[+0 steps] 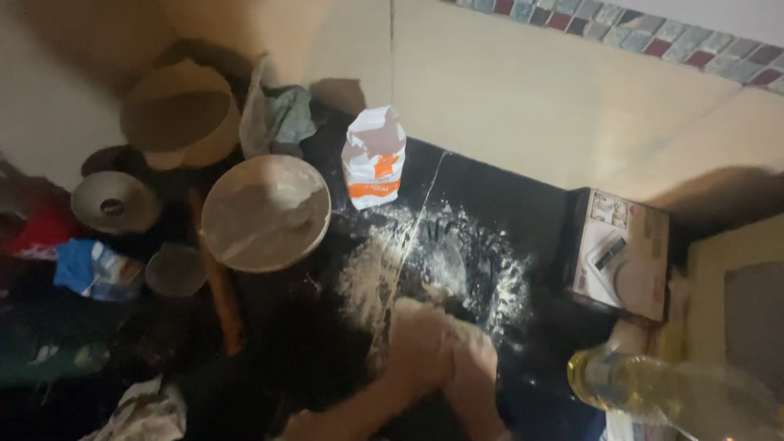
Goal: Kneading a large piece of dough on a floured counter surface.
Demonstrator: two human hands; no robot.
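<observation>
My two hands are pressed close together on the black counter (539, 220), at the near edge of a patch of spilled white flour (445, 253). My left hand (418, 343) comes in from the lower left, dusted with flour. Touching it on the right is my right hand (476, 367). Both are blurred, and whatever lies under them is hidden. A small pale lump (433, 292) shows just beyond the fingers. A white and orange flour bag (374, 159) stands upright at the back of the floured patch.
A round floured board (265, 212) lies to the left, with a wooden stick (222, 294) under it. Behind it are a large tan bowl (180, 114), a metal lid (114, 204) and a blue packet (94, 269). To the right sit a printed box (621, 253) and an oil bottle (645, 388).
</observation>
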